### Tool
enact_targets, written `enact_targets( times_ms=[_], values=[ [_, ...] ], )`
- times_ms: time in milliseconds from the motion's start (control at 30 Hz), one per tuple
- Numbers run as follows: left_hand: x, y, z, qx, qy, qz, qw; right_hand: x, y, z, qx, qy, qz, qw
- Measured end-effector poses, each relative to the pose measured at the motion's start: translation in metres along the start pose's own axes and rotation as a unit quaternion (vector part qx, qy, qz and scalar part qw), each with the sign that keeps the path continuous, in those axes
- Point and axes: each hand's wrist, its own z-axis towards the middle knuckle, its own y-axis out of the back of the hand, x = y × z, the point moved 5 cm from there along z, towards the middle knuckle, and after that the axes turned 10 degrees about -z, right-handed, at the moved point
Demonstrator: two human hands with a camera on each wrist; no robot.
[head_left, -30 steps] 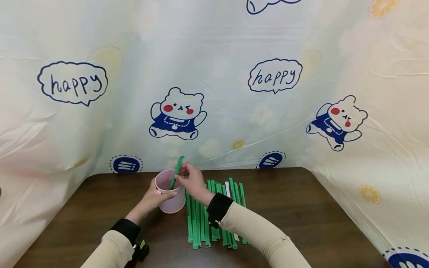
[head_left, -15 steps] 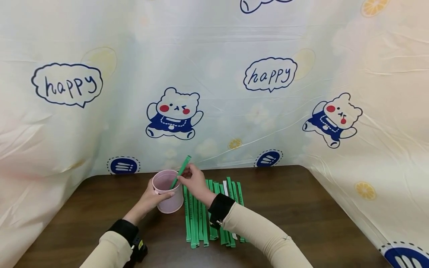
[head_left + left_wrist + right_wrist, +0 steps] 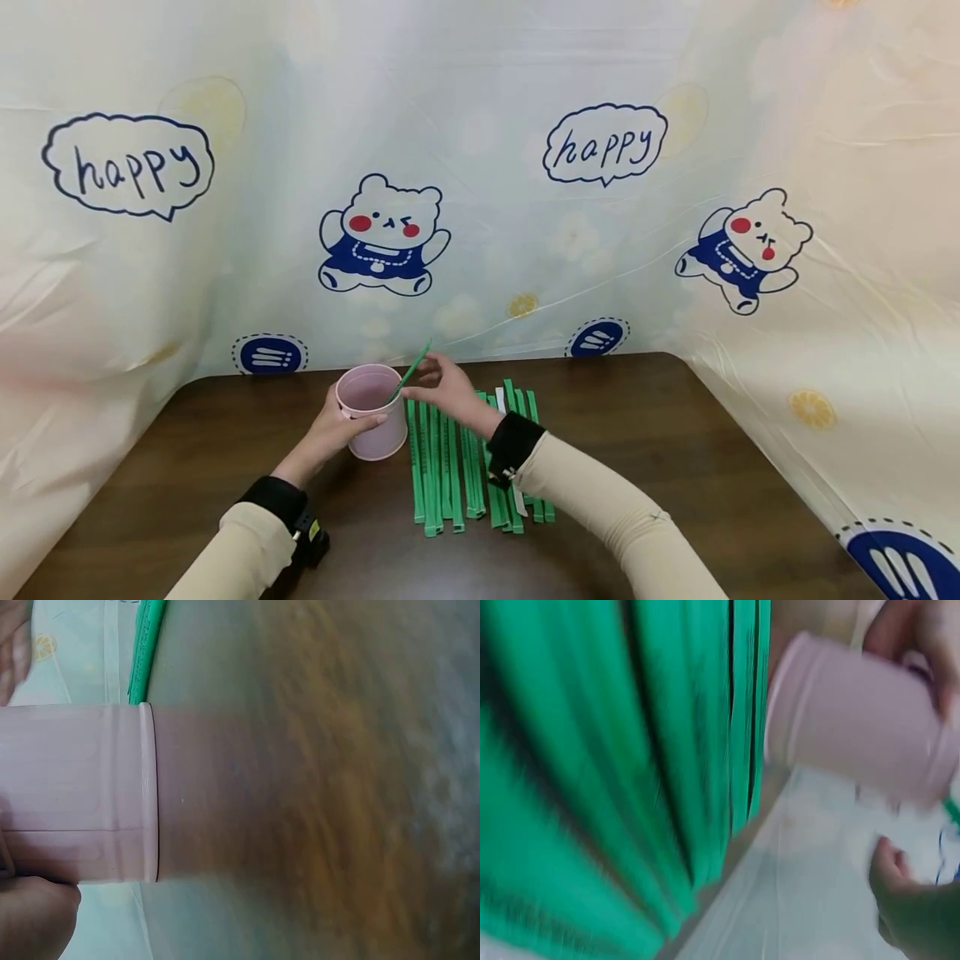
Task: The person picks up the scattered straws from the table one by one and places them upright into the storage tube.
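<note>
In the head view my left hand [image 3: 330, 429] grips a pink bucket-like cup [image 3: 378, 437] by its left side, thumb across the front below the rim. A slim green stick [image 3: 413, 368] leans inside the cup against its right rim, top end sticking out up and right. My right hand [image 3: 450, 390] is at that rim, thumb and fingers spread apart on either side of the stick. The right wrist view shows the right hand's fingertips [image 3: 889, 862] a little apart from the stick [image 3: 952, 811]. In the left wrist view, the cup's base [image 3: 150, 795] stands on the table.
Several long green sticks [image 3: 431, 483], with dark print along them, lie side by side right of the cup, partly under my right forearm. A white strip [image 3: 519, 500] lies among them. The brown table [image 3: 637, 467] ends at a printed curtain [image 3: 495, 208].
The green stick has tipped further right against the cup's rim. My right hand's fingers have loosened from it and moved slightly right. The left hand keeps its hold on the cup.
</note>
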Motion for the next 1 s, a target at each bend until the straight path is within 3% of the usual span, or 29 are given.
enact_targets(
  times_ms=[133,267,300,400,467,500,533,633,700,1000],
  values=[
    [-0.001,-0.003,0.001,0.003,0.004,-0.003,1.0,-0.092,0.027,0.043,0.028,-0.007,-0.045,0.999],
    [0.001,-0.006,-0.002,0.008,0.001,-0.003,1.0,-0.167,0.065,0.059,0.003,-0.055,-0.069,0.996],
    [0.001,-0.006,-0.003,0.008,0.001,-0.001,1.0,-0.16,0.076,0.047,-0.003,-0.067,-0.086,0.994],
    [0.003,-0.004,-0.007,0.008,0.003,0.0,1.0,-0.184,0.097,0.031,-0.032,-0.051,-0.14,0.988],
    [0.003,-0.001,-0.008,0.005,0.007,0.005,0.9999,-0.191,0.106,0.016,-0.033,-0.063,-0.158,0.985],
    [0.003,0.0,-0.008,0.005,0.007,0.007,0.9999,-0.175,0.109,0.001,-0.028,-0.081,-0.156,0.984],
    [0.003,0.002,-0.008,0.004,0.007,0.008,0.9999,-0.182,0.111,-0.002,-0.028,-0.102,-0.15,0.983],
    [0.001,0.005,-0.004,0.004,0.005,0.015,0.9999,-0.144,0.113,-0.036,-0.021,-0.172,-0.157,0.972],
    [0.0,0.005,-0.002,0.005,0.003,0.013,0.9999,-0.132,0.113,-0.049,-0.019,-0.183,-0.174,0.967],
    [0.002,0.001,0.003,0.0,0.015,0.007,0.9999,-0.131,0.104,-0.057,-0.028,-0.212,-0.203,0.956]
  ],
)
